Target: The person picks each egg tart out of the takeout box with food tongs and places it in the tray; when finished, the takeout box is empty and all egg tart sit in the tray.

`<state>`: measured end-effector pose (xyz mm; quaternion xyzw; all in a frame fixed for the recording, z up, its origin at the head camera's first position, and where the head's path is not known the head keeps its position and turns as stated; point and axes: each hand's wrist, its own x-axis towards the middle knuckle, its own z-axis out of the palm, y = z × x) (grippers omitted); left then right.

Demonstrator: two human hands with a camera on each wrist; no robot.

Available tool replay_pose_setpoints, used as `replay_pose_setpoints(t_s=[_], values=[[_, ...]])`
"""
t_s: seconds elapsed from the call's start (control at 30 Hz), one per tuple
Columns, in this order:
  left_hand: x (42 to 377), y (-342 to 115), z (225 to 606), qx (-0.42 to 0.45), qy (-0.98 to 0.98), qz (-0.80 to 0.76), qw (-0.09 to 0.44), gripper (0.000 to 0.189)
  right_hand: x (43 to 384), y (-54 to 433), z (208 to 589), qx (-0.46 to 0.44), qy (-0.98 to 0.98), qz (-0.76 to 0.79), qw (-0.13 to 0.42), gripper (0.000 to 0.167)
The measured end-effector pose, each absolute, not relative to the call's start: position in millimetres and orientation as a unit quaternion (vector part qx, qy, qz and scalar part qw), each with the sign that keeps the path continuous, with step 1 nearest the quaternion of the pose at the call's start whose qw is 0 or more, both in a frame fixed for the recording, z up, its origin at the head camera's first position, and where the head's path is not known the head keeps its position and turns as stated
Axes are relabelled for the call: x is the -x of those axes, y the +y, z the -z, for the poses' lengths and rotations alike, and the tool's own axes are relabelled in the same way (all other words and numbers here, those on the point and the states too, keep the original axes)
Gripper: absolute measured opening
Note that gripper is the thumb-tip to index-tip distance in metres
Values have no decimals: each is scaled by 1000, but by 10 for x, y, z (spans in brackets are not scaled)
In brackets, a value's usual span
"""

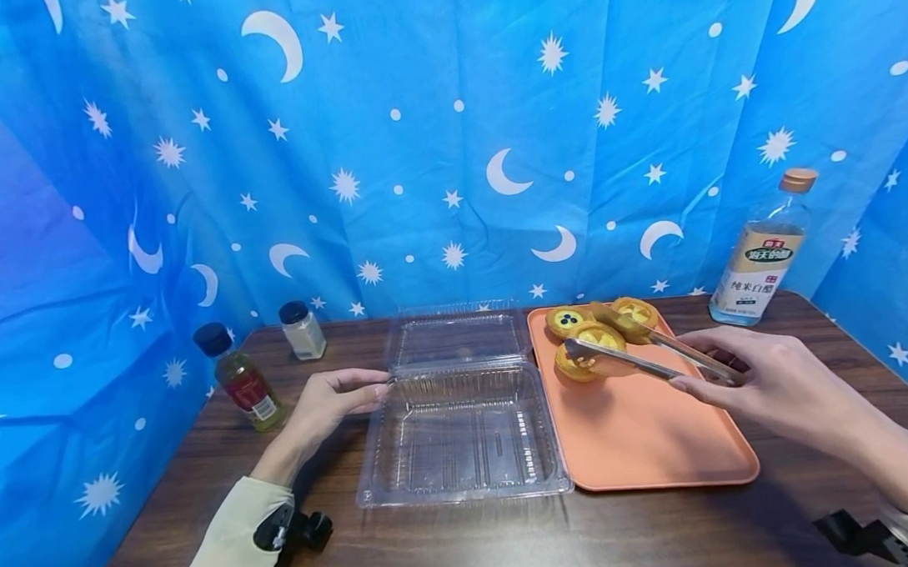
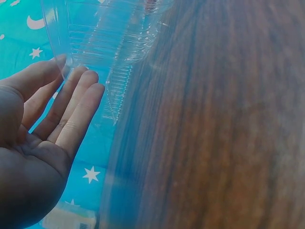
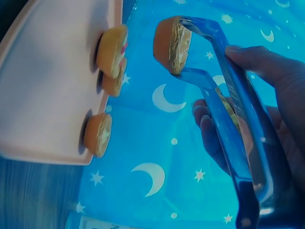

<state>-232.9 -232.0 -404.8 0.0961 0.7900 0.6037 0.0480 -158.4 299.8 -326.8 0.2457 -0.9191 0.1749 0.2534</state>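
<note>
My left hand (image 1: pixel 331 405) pinches the left rim of a clear plastic clamshell box (image 1: pixel 461 492), whose lid (image 1: pixel 456 333) lies folded back. In the left wrist view, thumb and fingertips meet at the box's edge. My right hand (image 1: pixel 776 376) holds metal tongs (image 3: pixel 238 90) across the tray. An egg tart (image 3: pixel 167 45) is clamped between the tongs' tips, apart from the tray in the right wrist view. Other tarts sit on the orange tray (image 1: pixel 654 435): one with dark dots (image 1: pixel 566 320) and one at the back (image 1: pixel 637 310), partly behind the tongs.
A tall white vinegar bottle (image 1: pixel 754 265) stands behind the right hand. At left are a dark-capped oil bottle (image 1: pixel 246 387) and a small seasoning jar (image 1: pixel 303 332). The tray touches or nearly touches the box's right side. A blue cloth (image 1: pixel 434 151) hangs behind the table.
</note>
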Motion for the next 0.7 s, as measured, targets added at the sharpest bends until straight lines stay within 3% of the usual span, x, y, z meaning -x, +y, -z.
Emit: replay_pose_setpoints(t_s=[0.7], values=[[2314, -2314, 4049, -96, 797, -594, 40, 31, 1725, 3254, 3406, -172, -941, -174, 233, 44]])
